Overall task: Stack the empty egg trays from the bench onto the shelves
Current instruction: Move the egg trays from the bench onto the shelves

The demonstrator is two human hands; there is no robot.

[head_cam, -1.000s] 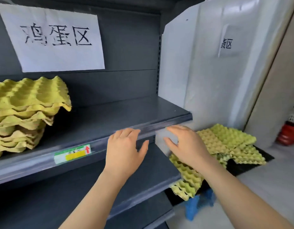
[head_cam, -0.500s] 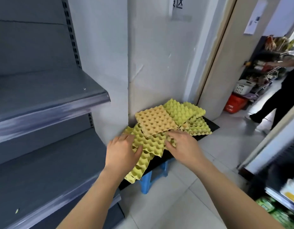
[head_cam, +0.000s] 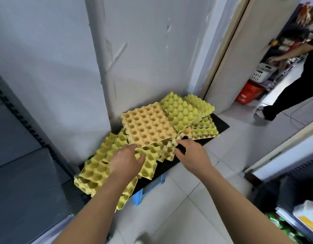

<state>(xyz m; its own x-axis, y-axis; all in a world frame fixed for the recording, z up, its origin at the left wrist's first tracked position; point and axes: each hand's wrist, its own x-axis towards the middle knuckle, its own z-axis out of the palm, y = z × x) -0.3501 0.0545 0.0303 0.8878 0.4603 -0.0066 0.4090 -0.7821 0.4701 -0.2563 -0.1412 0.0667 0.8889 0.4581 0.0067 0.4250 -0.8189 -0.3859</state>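
On the black tabletop (head_cam: 220, 124) by the wall, egg trays (head_cam: 180, 113) lie heaped, left grip (head_cam: 126, 161) spread flat on a green tray (head_cam: 157, 152) to steady it, right grip (head_cam: 192, 155) curling at its edge, probably to lift, clamped or not I cannot tell.

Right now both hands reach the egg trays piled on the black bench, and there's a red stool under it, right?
Not quite. The head view shows that the stool under the black bench is blue, not red. The rest holds: the left hand and the right hand both reach the egg trays piled on the bench.
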